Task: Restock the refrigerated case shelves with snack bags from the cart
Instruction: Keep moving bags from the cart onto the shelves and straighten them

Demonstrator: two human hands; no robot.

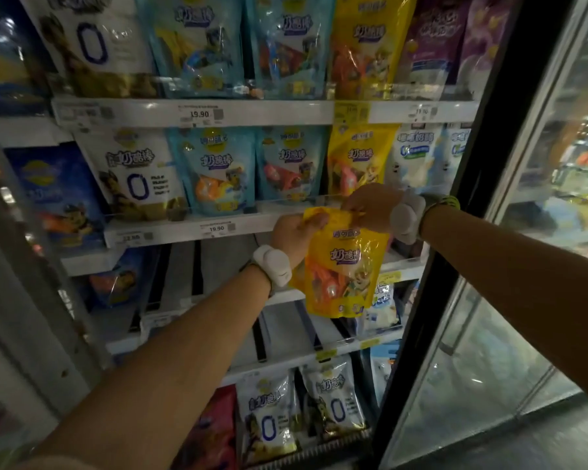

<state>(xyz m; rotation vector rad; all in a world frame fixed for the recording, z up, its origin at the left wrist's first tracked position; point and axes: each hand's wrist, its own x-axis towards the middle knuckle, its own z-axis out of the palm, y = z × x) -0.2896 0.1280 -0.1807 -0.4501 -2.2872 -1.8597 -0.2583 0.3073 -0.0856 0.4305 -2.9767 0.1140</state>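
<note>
The bag I hold is yellow with orange patches and a cartoon dog. Shelved bags run white, light blue and yellow; my wristbands are white.

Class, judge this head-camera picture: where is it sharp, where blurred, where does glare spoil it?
Head view: sharpest on the yellow bag that both hands pinch, left hand and right hand; left-edge bags smear; straight shelves bow from the wide lens; the glass door carries bright reflections; the scene is dim.

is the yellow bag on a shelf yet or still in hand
In hand: both the left hand and right hand pinch the yellow bag by its top edge.
</note>
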